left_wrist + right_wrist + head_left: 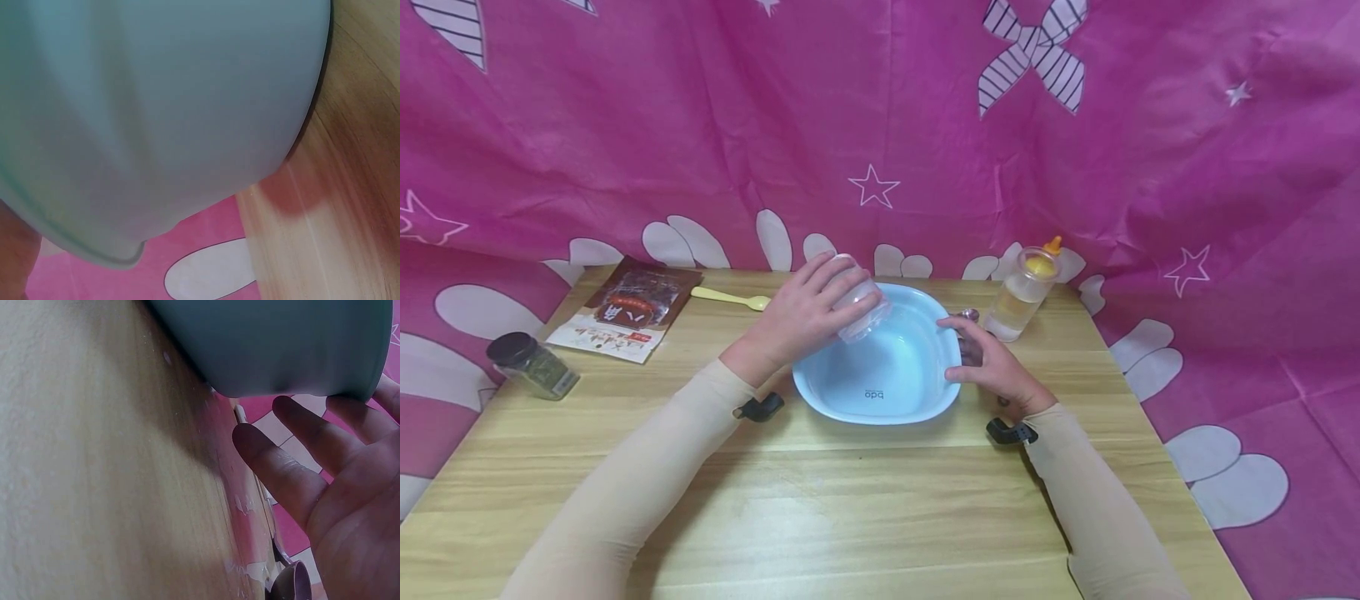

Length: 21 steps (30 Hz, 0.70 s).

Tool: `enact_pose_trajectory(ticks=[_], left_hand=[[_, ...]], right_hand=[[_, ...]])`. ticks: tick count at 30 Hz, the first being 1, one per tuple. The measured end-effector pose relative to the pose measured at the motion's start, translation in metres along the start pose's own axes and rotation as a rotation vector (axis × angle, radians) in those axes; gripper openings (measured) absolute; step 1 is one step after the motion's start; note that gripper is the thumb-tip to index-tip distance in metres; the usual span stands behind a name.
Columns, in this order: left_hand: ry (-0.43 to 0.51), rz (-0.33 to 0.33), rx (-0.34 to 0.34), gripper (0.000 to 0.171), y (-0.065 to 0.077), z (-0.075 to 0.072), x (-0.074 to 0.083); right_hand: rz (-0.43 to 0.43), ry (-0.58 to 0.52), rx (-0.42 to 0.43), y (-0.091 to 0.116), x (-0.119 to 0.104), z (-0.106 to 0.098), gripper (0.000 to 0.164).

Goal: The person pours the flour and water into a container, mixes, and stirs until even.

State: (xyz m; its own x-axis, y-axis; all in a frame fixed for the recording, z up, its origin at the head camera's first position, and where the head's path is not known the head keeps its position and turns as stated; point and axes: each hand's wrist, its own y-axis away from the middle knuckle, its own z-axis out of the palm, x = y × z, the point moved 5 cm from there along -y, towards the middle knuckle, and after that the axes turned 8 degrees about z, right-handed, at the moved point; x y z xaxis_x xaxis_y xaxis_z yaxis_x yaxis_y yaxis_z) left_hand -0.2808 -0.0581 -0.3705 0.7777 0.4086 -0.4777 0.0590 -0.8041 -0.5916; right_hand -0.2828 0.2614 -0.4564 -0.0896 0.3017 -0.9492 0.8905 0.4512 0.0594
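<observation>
My left hand (808,310) grips a clear plastic cup (859,310), tilted over the light blue basin (880,408). The fingers lie over the cup's upper side, and its mouth is toward the basin. My right hand (996,367) holds the basin's right side, with thumb and index fingertip at the rim. In the right wrist view, the other fingers of that hand (350,462) reach along the outside of the basin wall (281,350). The left wrist view is mostly filled by the basin's outer wall (206,94); the cup is out of sight there.
Beyond the right hand stands a clear bottle (1018,304) of liquid with a yellow-orange top. A shiny metal piece (970,314) lies beside it. To the left are a yellow spoon (730,298), a brown-and-white packet (625,308) and a dark-lidded jar (535,367). A pink curtain (820,125) hangs behind the table.
</observation>
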Motion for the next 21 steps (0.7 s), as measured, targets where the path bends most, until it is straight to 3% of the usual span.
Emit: enact_pose_trajectory(ticks=[13,21], left_hand=[[-0.038,0.027,-0.082,0.084,0.0004,0.0023,0.0029],[-0.046,0.038,-0.062,0.080,0.0017,0.0043,0.0035]], right_hand=[[0.005,-0.015,-0.003,0.0001,-0.0001,0.0004,0.081],[0.000,-0.019,-0.006,-0.0002,0.0000,0.0005,0.081]])
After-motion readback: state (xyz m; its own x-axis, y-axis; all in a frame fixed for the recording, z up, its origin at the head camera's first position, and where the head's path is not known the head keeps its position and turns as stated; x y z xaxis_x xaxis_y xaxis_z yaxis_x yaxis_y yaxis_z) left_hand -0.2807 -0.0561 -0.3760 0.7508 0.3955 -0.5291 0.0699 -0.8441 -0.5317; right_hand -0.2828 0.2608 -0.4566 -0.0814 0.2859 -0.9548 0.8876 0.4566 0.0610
